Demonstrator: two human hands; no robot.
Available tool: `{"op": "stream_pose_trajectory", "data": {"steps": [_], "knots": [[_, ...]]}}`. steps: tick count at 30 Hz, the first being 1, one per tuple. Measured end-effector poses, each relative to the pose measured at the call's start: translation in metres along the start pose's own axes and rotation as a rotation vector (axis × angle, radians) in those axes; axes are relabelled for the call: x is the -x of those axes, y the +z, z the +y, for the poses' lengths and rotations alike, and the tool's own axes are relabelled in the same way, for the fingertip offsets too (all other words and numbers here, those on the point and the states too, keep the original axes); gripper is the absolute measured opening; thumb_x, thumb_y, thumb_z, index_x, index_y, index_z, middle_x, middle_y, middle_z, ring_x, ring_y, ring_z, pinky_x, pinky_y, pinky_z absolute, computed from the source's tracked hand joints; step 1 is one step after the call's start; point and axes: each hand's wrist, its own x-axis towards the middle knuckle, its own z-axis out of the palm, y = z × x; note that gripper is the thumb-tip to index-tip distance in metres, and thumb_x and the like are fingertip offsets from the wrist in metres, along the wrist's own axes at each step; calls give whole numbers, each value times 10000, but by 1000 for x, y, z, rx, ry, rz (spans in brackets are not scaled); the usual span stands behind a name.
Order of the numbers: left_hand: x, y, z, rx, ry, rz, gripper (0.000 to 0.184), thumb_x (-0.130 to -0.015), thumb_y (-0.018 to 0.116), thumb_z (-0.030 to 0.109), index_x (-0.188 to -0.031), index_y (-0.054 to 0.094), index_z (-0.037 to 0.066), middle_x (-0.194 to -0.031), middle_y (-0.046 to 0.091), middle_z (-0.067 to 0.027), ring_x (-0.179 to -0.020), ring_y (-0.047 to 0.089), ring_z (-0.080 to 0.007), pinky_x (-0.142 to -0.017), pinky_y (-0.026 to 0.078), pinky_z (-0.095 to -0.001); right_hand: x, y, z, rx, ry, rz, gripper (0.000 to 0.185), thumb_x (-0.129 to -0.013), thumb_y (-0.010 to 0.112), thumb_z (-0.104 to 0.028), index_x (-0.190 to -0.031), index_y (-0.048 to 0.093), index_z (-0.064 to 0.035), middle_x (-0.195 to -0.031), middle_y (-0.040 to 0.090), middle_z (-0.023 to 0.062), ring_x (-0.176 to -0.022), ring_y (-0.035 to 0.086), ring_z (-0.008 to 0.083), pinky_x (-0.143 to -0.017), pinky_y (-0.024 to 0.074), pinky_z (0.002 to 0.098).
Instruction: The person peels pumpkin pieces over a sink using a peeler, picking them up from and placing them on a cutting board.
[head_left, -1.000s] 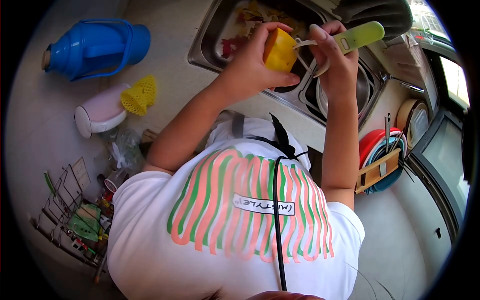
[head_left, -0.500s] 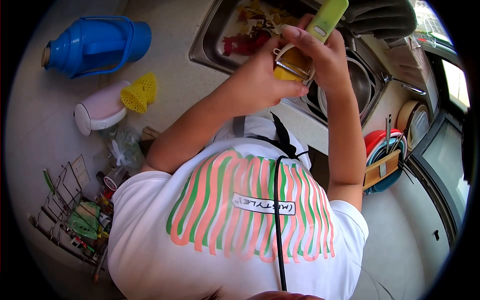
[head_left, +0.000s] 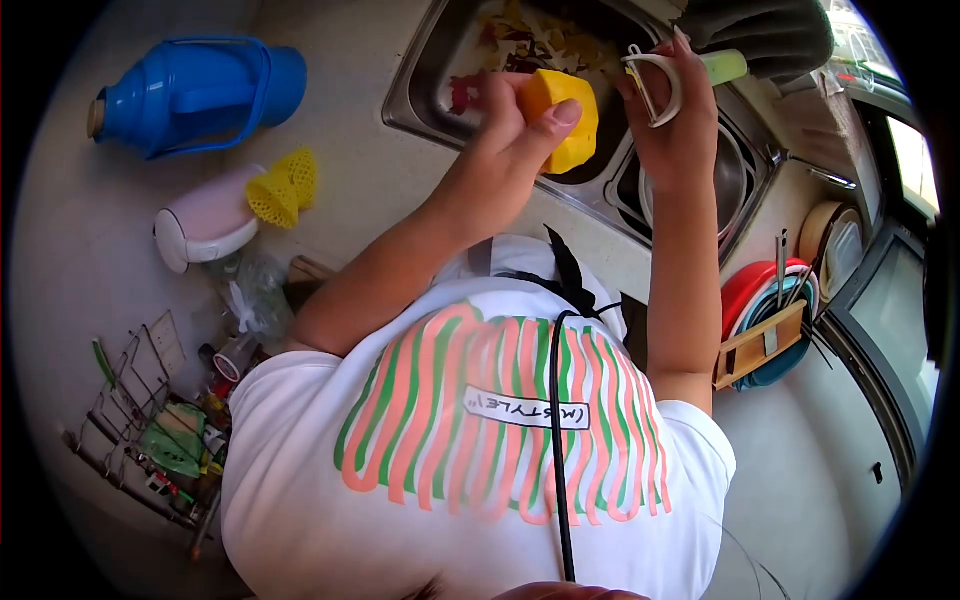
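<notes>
"One yellow fruit (head_left: pixel 580 142) logged, faceted sides. Pos.?"

"Held up over the sink (head_left: pixel 410 120), approx. above near edge of L basin. L hand (head_left: pixel 512 135) has it clasped: thumb pressed on near face, fingers round L side & behind."

"R hand (head_left: pixel 680 140)?"

"Closed round a Y-peeler (head_left: pixel 676 95), near its neck. Wht frame; blade (head_left: pixel 643 85) on side toward fruit. Lt-green handle (head_left: pixel 725 67) sticks out past the hand, toward upper R. Peeler & fruit apart, clear gap betw."

"Basin contents?"

"Peelings (head_left: pixel 575 50), yel. & reddish, scattered on L basin floor, part-hidden by L hand & fruit. R basin: round metal bowl (head_left: pixel 735 165), partly behind R forearm."

"Bench (head_left: pixel 320 90), L end?"

"Blue thermos flask (head_left: pixel 215 95) w/ carry handle. Nr it, pink-&-wht appliance (head_left: pixel 210 210), poss. kettle; yel. foam net (head_left: pixel 282 188) right by it, can't tell if touching."

"R side?"

"Dk-grey cloth (head_left: pixel 770 40) just beyond peeler handle. Lower down, red basin (head_left: pixel 745 290) w/ others, wooden holder (head_left: pixel 765 345) in front."

"Clothing?"

"Wht T-shirt (head_left: pixel 290 480), pink/green wavy stripes; blk cord (head_left: pixel 556 400) down the front."
</notes>
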Motion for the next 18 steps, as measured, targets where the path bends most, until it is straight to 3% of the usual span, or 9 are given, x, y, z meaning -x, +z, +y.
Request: {"op": "stream_pose_trajectory", "data": {"steps": [2, 4, 5, 6, 7, 10, 13, 16, 18], "knots": [[-1, 1, -6, 39, 109, 16, 406, -957, 591, 236, -1185, 321, 35, -1140, 506, -109, -1018, 551, -141, -885, 477, -279, 8, 1, 7, -15, -29, -53, 168, -915, 588, -237, -982, 589, -83, -914, 611, 47, -867, 583, 171, -740, 439, 334], [-5, 2, -12, 100, 204, 36, 506, -876, 687, 93, -1216, 319, 25, -1178, 525, -131, -1048, 594, -182, -891, 517, -307, 13, -3, 14, -228, 67, -83, 179, -912, 583, -225, -1001, 593, -69, -937, 625, 57, -894, 594, 189, -767, 457, 346], [-5, 4, -10, 74, 199, 41, 515, -867, 696, 87, -1219, 327, 24, -1170, 534, -129, -1040, 594, -176, -890, 513, -301, 17, -2, 18, -334, 117, -99, 186, -911, 580, -219, -1011, 595, -62, -949, 632, 62, -907, 599, 198, -780, 466, 352], [-5, 5, -5, 46, 191, 44, 523, -857, 705, 82, -1223, 335, 23, -1161, 542, -128, -1033, 594, -171, -888, 510, -296, 32, 19, 20, -222, -16, 36, 208, -902, 581, -212, -1027, 607, -47, -965, 652, 70, -945, 614, 219, -840, 487, 377], [-5, 6, -1, 19, 186, 49, 532, -848, 713, 76, -1227, 343, 21, -1152, 551, -126, -1025, 594, -165, -887, 507, -291, 28, 11, 24, -203, -22, 0, 203, -892, 587, -203, -1021, 620, -50, -971, 657, 73, -972, 622, 227, -894, 491, 392], [-7, 2, -1, -63, 55, -86, 532, -831, 724, 68, -1228, 373, 22, -1075, 594, -112, -997, 595, -147, -859, 508, -271, 31, 16, 24, -203, -53, 81, 196, -890, 591, -214, -995, 619, -51, -932, 659, 73, -939, 628, 218, -869, 504, 386], [-7, 7, -12, -169, 55, -61, 483, -836, 716, 62, -1191, 394, 8, -1027, 621, -108, -976, 596, -130, -825, 507, -251, 28, 11, 25, -161, -60, 84, 195, -888, 595, -224, -982, 621, -55, -910, 660, 73, -927, 632, 217, -857, 512, 385], [-8, 3, -5, -102, -9, -177, 456, -845, 705, 70, -1165, 391, -10, -1020, 633, -119, -928, 638, -155, -759, 538, -275, 27, 11, 22, -131, -32, 98, 195, -885, 596, -232, -977, 620, -62, -889, 657, 71, -912, 634, 213, -847, 517, 382], [-9, -6, 16, -2, -215, -307, 494, -849, 695, 89, -1233, 397, -3, -1020, 637, -97, -882, 656, -162, -724, 541, -283, 27, 12, 21, -110, -38, 109, 195, -881, 593, -229, -986, 613, -66, -871, 648, 67, -895, 636, 211, -839, 520, 377]]}}
